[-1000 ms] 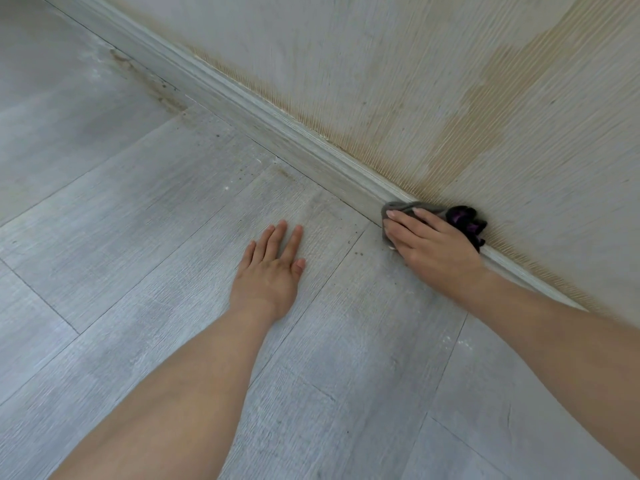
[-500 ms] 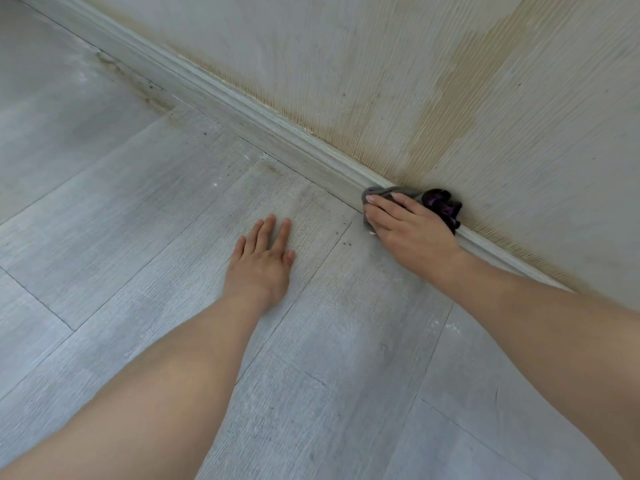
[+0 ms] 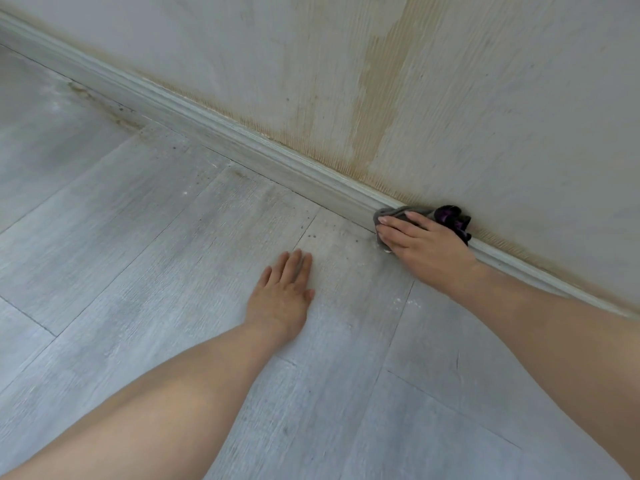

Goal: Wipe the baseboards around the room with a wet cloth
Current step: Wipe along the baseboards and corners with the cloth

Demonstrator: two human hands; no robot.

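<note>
Two bare hands share the work, each placed for its own job. The right hand [image 3: 424, 242] lies flat on a crumpled grey and purple cloth [image 3: 450, 216], its fingers [image 3: 398, 223] nearly straight and close together, pressing the fabric against the pale grey moulded baseboard [image 3: 242, 142] rather than curling round it; this spreads the pressure over the face of the trim, from its top edge down to the floor seam. The grey part of the cloth peeks out just beyond the fingertips, the purple bunch sits behind the knuckles against the stained cream wall [image 3: 381, 98]. The left hand [image 3: 282, 296] rests palm-down on the grey wood-grain plank floor [image 3: 138, 254], fingers extended and holding nothing, well apart from the cloth; judging by the straight arm, it props up the leaning body. Ahead of the right fingertips a long run of baseboard stretches away, with brown grime along its foot farther off, so most of this wall seems yet to be wiped.
</note>
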